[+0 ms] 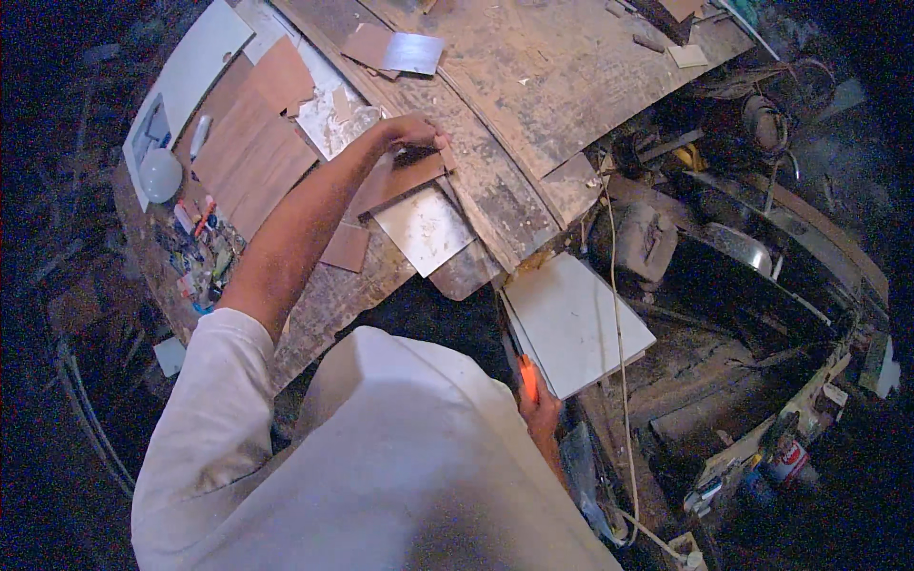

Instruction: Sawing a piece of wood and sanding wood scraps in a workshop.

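My left hand (416, 133) reaches across the workbench, its fingers curled down at the end of a brown wooden board (405, 183). A white sheet dusted with shavings (426, 231) lies just on the near side of that board. Low by the bench's front edge, my right hand (541, 411) is wrapped round the orange handle of a hand tool (529, 379). A narrow dark blade seems to run from the handle up to the bench edge; its exact kind is hard to make out. Beside it is a flat white panel (578, 325).
Brown veneer sheets (252, 152), a white bulb (161, 175) and a cluster of small pens and tools (205, 252) cover the bench's left. Sawdust coats the worktop (543, 86). A pale cord (619, 352) hangs at the right, before dark machinery (657, 243).
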### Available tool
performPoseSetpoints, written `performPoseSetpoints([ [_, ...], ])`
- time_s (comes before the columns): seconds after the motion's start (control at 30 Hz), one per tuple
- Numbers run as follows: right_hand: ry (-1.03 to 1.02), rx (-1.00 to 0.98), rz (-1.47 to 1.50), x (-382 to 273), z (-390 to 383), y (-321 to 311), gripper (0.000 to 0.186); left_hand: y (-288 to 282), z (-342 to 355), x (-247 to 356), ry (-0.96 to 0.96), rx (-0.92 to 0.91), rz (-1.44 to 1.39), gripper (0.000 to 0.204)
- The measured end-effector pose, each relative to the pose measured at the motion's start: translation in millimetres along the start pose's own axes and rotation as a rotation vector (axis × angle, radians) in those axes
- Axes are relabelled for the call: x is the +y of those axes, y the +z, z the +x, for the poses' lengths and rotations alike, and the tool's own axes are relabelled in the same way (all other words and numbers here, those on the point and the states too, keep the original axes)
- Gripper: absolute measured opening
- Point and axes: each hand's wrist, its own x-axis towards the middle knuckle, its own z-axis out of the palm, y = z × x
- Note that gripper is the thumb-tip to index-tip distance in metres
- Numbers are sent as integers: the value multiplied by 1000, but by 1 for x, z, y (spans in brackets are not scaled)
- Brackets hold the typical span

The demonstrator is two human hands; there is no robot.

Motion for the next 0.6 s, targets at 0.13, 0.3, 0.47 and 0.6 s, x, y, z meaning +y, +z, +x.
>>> performPoseSetpoints([
  [0.13,92,-96,-48,-9,7,2,54,-10,4,-15,-116,57,-27,44],
  [0.3,23,34,16,9,-4,11,53,-4,7,5,-33,25,63,42],
  [0.47,22,-42,112,-18,11,1,50,-18,-3,-6,-56,71,-40,41],
  [0.6,70,-54,-24,-11,-6,-10,49,-8,-8,11,119,62,-19,40],
])
